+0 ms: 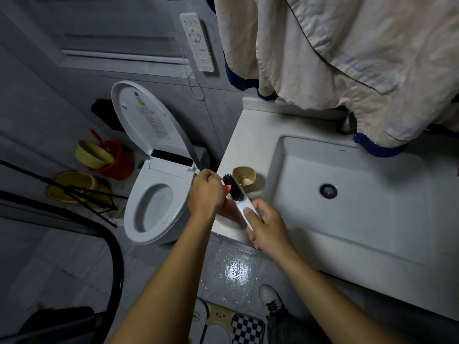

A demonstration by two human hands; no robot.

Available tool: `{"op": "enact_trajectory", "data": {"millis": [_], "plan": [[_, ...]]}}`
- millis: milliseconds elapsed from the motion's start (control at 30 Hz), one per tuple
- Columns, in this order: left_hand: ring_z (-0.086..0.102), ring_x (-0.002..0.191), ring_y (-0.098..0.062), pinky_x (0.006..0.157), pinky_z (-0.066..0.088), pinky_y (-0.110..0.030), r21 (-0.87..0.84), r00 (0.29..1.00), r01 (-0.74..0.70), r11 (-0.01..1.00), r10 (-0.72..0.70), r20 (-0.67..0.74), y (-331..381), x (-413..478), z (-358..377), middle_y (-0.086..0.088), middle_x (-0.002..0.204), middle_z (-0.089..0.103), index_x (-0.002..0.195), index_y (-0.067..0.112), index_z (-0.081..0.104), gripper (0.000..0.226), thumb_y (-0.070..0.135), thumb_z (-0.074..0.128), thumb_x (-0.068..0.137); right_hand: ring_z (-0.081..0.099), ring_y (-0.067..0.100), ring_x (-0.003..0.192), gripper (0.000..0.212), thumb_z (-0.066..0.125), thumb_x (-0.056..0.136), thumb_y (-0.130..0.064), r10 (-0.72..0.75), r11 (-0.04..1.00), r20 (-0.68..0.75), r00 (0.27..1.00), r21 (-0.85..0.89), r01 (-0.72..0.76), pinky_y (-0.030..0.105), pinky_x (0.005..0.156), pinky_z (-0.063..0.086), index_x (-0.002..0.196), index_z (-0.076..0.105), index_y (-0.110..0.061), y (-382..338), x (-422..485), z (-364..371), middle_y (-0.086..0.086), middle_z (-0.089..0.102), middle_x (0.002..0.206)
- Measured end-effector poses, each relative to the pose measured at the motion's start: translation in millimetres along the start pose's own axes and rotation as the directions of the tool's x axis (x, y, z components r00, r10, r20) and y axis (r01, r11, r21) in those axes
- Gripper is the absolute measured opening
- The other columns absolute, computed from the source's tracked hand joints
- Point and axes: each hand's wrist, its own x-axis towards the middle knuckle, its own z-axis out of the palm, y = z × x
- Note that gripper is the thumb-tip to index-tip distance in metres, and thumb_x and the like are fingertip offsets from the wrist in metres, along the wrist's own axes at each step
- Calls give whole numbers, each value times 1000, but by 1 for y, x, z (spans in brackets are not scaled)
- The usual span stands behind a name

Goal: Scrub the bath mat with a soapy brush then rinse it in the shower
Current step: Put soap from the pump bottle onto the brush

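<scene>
left hand (206, 192): gripping pink bottle (227, 188), holding it against the bristles
right hand (268, 227): gripping brush (237, 192) by white handle
bath mat (238, 324): lying on floor, well below both hands, beside shoe (272, 299)

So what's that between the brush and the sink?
A small beige cup stands on the white counter, between the brush and the sink. The head view shows it.

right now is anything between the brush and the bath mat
Only the counter edge under the brush held by the right hand; pulled back off it, the way down to the bath mat looks clear.
</scene>
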Motion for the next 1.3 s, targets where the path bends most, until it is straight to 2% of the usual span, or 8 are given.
{"op": "enact_trajectory", "data": {"millis": [100, 233, 433, 633, 800, 1000, 1200, 1300], "plan": [[65, 87, -23, 85, 55, -48, -16, 1000, 9, 1000, -9, 20, -5, 0, 2, 9, 82, 70, 77, 24, 64, 15, 24, 48, 75, 41, 16, 44, 23, 55, 103, -26, 1, 1000, -3, 1000, -19, -1, 28, 51, 37, 92, 52, -6, 4, 0, -1, 3, 49, 51], [65, 86, -24, 85, 56, -49, 6, 1000, 12, 1000, -12, 12, -8, 4, 6, 5, 83, 70, 78, 23, 64, 18, 21, 45, 78, 41, 15, 44, 22, 56, 102, -26, 9, 1000, -1, 1000, -27, -9, 28, 52, 37, 89, 53, -8, 9, 1, -2, 2, 50, 51], [62, 90, -24, 80, 50, -40, 117, 999, -42, 992, 38, 37, -8, 10, 4, 7, 92, 66, 82, 24, 61, 5, 19, 62, 83, 41, 17, 46, 27, 55, 99, -33, -2, 1000, 11, 1000, -20, 2, 29, 51, 37, 92, 52, -7, 8, 3, -1, 3, 49, 52], [61, 93, -22, 74, 44, -33, 240, 992, -125, 963, 117, 48, -9, 20, 1, 9, 99, 62, 86, 26, 61, 10, 20, 70, 86, 39, 17, 46, 42, 52, 90, -46, -17, 1000, 8, 1000, 3, 17, 30, 53, 36, 94, 50, -4, 3, 4, 0, 6, 47, 53], [60, 90, -27, 75, 47, -37, 162, 999, -38, 986, 41, -13, -13, 13, 9, 10, 85, 66, 79, 22, 60, 9, 17, 58, 86, 41, 17, 48, 40, 52, 89, -45, -16, 999, -15, 1000, -34, 16, 32, 54, 37, 91, 49, -6, 8, 6, -1, 22, 49, 60], [59, 87, -26, 70, 42, -35, 141, 999, -37, 989, 37, 2, -14, 11, 10, 4, 90, 67, 79, 19, 60, 8, 15, 59, 86, 41, 16, 49, 36, 53, 93, -41, -20, 999, -12, 1000, -40, 20, 30, 54, 36, 93, 48, -5, 12, 3, -1, 25, 48, 65], [60, 86, -18, 69, 39, -35, 159, 999, -46, 986, 44, 12, -2, 4, 0, 16, 80, 64, 85, 23, 61, 4, 20, 58, 87, 39, 17, 48, 32, 54, 97, -37, -19, 1000, -12, 1000, 7, 19, 30, 52, 36, 94, 49, -5, 8, 3, -1, 10, 46, 55], [60, 93, -22, 68, 38, -32, 231, 994, -106, 967, 98, 43, -4, 7, 0, 18, 85, 58, 85, 24, 60, 3, 22, 62, 87, 39, 17, 46, 26, 54, 99, -33, -30, 999, -11, 999, 30, 30, 31, 51, 35, 92, 50, -8, 3, 4, 2, 8, 47, 54]]}}
